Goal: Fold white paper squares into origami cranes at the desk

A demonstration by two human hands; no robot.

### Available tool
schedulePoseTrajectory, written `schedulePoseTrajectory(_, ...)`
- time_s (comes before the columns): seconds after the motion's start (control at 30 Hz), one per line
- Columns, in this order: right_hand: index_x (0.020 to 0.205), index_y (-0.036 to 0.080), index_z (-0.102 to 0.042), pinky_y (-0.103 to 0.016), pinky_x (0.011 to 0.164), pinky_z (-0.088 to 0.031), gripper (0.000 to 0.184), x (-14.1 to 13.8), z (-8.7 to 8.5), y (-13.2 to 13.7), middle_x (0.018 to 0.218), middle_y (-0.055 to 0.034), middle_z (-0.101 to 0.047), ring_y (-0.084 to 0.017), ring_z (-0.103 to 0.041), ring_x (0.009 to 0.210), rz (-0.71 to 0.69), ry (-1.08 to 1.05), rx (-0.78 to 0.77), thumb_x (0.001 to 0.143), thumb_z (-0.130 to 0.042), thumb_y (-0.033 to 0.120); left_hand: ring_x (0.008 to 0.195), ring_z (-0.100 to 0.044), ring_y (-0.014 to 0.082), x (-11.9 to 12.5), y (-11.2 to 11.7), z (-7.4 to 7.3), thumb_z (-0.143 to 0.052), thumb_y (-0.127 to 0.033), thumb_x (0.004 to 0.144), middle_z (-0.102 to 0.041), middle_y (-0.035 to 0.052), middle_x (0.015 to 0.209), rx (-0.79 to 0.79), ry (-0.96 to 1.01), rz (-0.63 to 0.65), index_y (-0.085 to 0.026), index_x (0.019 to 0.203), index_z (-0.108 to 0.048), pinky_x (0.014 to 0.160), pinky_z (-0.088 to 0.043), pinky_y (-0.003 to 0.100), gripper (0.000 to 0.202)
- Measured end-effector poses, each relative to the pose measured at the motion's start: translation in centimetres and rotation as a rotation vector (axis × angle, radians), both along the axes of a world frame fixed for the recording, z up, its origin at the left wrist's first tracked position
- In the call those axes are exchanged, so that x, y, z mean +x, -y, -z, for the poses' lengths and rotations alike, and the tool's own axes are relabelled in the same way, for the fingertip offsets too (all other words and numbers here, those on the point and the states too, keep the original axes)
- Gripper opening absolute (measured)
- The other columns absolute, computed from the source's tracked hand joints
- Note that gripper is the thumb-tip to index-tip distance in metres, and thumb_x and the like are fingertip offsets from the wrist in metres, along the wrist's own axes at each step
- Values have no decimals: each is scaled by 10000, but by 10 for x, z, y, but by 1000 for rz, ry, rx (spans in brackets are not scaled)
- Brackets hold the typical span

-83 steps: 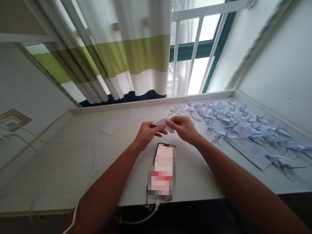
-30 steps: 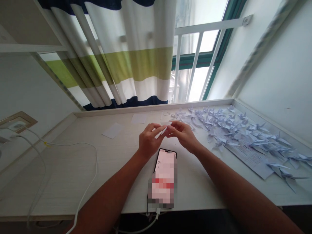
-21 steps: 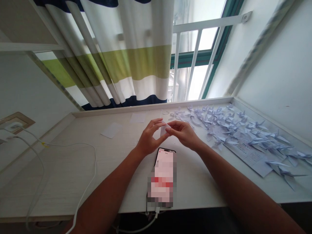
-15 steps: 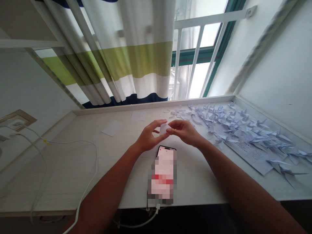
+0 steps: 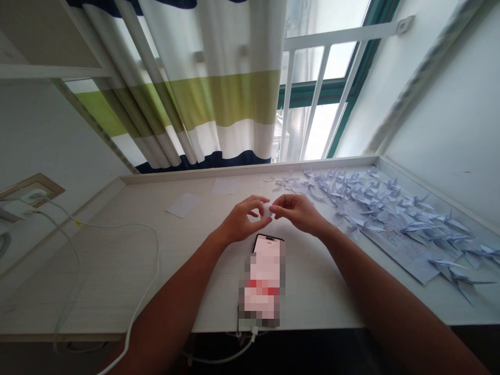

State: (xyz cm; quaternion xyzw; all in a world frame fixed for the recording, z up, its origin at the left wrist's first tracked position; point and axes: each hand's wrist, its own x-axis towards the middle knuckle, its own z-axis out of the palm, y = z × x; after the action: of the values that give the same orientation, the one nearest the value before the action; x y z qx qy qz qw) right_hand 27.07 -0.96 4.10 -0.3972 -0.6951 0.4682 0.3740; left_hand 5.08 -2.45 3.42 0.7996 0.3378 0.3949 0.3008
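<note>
My left hand (image 5: 241, 221) and my right hand (image 5: 299, 212) meet above the middle of a pale desk (image 5: 117, 260). Both pinch a small folded piece of white paper (image 5: 266, 210) between their fingertips; most of it is hidden by the fingers. A phone (image 5: 263, 278) with a lit screen lies flat just below the hands, plugged into a white cable at the desk's front edge.
Several folded pale paper cranes (image 5: 375, 208) cover the desk's right side, some on a printed sheet (image 5: 402, 247). Two blank paper squares (image 5: 182, 204) lie at the back left. A white cable (image 5: 128, 229) loops over the left. A striped curtain (image 5: 207, 99) and barred window stand behind.
The paper has been folded smaller: earlier it stuck out wide between the hands, now only a small bit shows between the fingertips. The hands stay together over the phone.
</note>
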Motion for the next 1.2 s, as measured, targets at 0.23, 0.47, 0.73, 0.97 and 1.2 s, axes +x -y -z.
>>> schedulePoseTrajectory(0.23, 861, 177, -741, -359, 717, -578, 418, 2, -2, 0, 808, -69, -766, -207, -728, 749, -10, 12, -38, 791, -798, 585, 1195, -644, 257, -3, -2, 1, -757, -361, 861, -630, 109, 1339, -77, -3, 62, -184, 840, -654, 891, -619, 397, 206)
schedulePoseTrajectory(0.47, 888, 164, -755, -360, 754, -574, 405, 4, -2, 0, 840, -74, -771, -185, -715, 761, -107, -21, -86, 816, -780, 562, 1144, -664, 239, -5, -1, -1, -760, -288, 865, -639, 122, 1335, -115, -7, 147, -186, 938, -685, 901, -613, 399, 146)
schedulePoseTrajectory(0.73, 860, 174, -752, -375, 783, -570, 351, 4, -4, 0, 835, -63, -765, -187, -712, 783, -113, -38, -104, 807, -803, 518, 1152, -667, 257, -6, -2, -2, -795, -297, 832, -644, 125, 1318, -153, 12, 152, -176, 878, -674, 916, -602, 428, 177)
schedulePoseTrajectory(0.97, 868, 181, -730, -339, 757, -547, 346, 2, -4, 3, 823, -39, -736, -164, -677, 766, -132, -99, -141, 766, -845, 492, 1142, -671, 251, -5, -1, -2, -819, -322, 818, -609, 118, 1365, -195, 16, 169, -178, 886, -669, 920, -609, 435, 219)
schedulePoseTrajectory(1.2, 904, 187, -730, -327, 722, -526, 319, 4, -2, 2, 823, -28, -714, -154, -645, 751, -142, -46, -107, 754, -860, 437, 1121, -675, 230, -6, -2, 0, -788, -271, 841, -607, 111, 1334, -191, 22, 170, -186, 952, -694, 910, -625, 409, 169)
